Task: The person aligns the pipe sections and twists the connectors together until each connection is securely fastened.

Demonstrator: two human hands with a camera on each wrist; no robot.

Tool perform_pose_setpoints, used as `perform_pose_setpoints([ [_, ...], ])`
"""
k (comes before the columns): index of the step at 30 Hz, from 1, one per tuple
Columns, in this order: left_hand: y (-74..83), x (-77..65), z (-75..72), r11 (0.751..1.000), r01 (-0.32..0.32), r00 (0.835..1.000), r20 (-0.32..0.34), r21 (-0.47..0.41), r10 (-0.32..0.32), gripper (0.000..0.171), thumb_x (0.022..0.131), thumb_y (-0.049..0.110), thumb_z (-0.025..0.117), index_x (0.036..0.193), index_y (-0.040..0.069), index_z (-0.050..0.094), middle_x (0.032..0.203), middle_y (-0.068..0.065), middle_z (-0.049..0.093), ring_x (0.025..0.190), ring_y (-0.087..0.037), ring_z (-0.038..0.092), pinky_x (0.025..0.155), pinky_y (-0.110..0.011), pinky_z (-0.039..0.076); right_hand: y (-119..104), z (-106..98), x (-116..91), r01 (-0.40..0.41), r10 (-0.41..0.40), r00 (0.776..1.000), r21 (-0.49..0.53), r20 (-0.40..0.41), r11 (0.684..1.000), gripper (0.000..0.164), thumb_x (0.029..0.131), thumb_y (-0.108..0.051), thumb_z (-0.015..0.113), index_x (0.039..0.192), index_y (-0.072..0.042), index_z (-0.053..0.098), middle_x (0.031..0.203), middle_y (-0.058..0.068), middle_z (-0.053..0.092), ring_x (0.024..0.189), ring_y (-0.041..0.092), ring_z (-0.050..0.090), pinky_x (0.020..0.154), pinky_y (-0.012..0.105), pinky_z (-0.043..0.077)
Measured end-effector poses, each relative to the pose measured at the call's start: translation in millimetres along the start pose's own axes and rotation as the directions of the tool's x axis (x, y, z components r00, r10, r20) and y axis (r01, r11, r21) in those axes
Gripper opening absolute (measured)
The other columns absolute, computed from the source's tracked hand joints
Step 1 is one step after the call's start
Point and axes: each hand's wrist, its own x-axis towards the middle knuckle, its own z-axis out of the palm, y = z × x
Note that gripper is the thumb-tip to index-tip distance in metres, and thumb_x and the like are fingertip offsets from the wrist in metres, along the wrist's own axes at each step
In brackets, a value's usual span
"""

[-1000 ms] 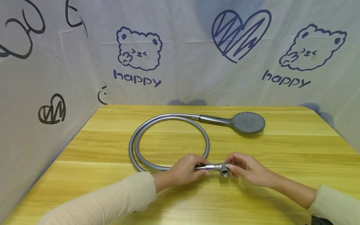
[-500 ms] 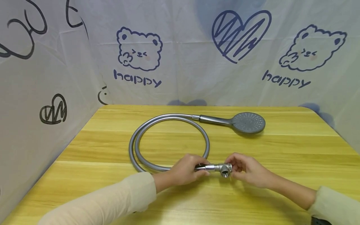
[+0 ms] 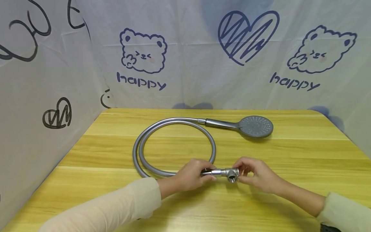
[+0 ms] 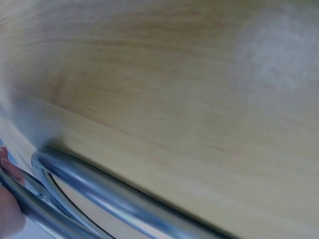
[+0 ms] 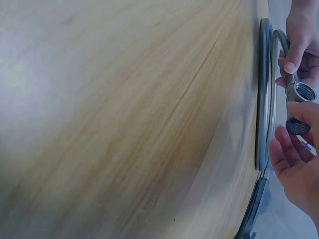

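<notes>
My left hand (image 3: 189, 175) grips the chrome end of a grey shower hose (image 3: 135, 151) near the front middle of the table. On that end sits a metal tee fitting (image 3: 232, 175), its side opening facing the front. Fingers and thumb of my right hand (image 3: 259, 175) pinch the tee's free right end. The right wrist view shows the tee's threaded openings (image 5: 304, 92) between both hands. In the left wrist view, the hose (image 4: 114, 191) runs along the bottom, and the tee cannot be made out.
Behind the hands, the hose lies in a loop and joins a handheld shower head (image 3: 256, 126), which rests face up at the back right. The wooden table (image 3: 95, 154) meets white cloth walls (image 3: 191, 64) with drawings at the back and sides.
My right fingers and thumb have shifted slightly around the tee's right end, uncovering more of it. The left hand, hose and shower head stay in place.
</notes>
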Motion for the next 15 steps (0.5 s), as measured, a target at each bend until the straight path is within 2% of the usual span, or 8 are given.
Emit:
perform_pose_setpoints([
  [7,-0.5,-0.8,0.3,1.0,-0.006,1.0,-0.001,-0.004,0.006,0.019,0.083,0.015,0.068,0.098,0.004,0.068,0.089,-0.006,0.07,0.071,-0.006,0.058,0.064,-0.012,0.046,-1.0,-0.1,0.8,-0.017,0.017,1.0,0.004,-0.001,1.0,0.024,0.074,0.005,0.07,0.096,0.0,0.062,0.083,0.008,0.065,0.073,-0.002,0.054,0.062,0.021,0.051],
  [15,-0.8,-0.8,-0.2,1.0,-0.023,1.0,-0.005,0.008,0.023,0.019,0.084,0.015,0.068,0.099,0.004,0.068,0.089,-0.006,0.07,0.072,-0.007,0.058,0.064,-0.012,0.046,-0.1,-2.8,0.6,-0.053,0.05,0.998,0.059,0.049,0.997,0.022,0.08,-0.001,0.067,0.101,0.006,0.062,0.086,0.012,0.065,0.074,-0.002,0.055,0.063,0.021,0.051],
])
